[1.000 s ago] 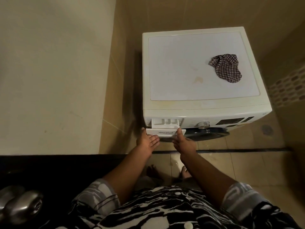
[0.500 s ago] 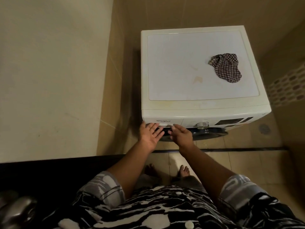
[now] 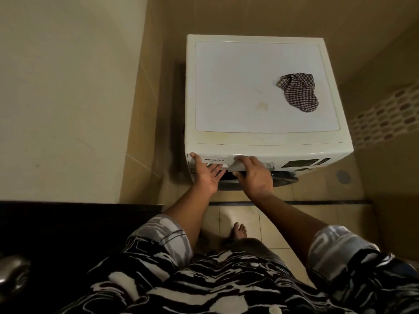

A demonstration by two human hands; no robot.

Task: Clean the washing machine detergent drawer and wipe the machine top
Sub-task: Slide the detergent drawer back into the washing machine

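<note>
Tan tiles are covering the walls and floor around a white washer, which is standing against the rear wall. A checked cloth is lying crumpled on the washer's top, toward its right rear, well apart from both hands. A faint yellowish stain is showing on the top, nearer the front. The drawer is sitting at the left end of the washer's front panel, flush with it.

The left hand is resting against the drawer. Its thumb is raised at the drawer's left end, and its fingers are straight and spread along the lower edge, gripping nothing.

The right hand is reaching to the drawer's right end, just left of the dial. Its fingers are lying stretched out against the panel, tips blurred, holding nothing.

A bare foot is standing on the floor in front of the washer.
</note>
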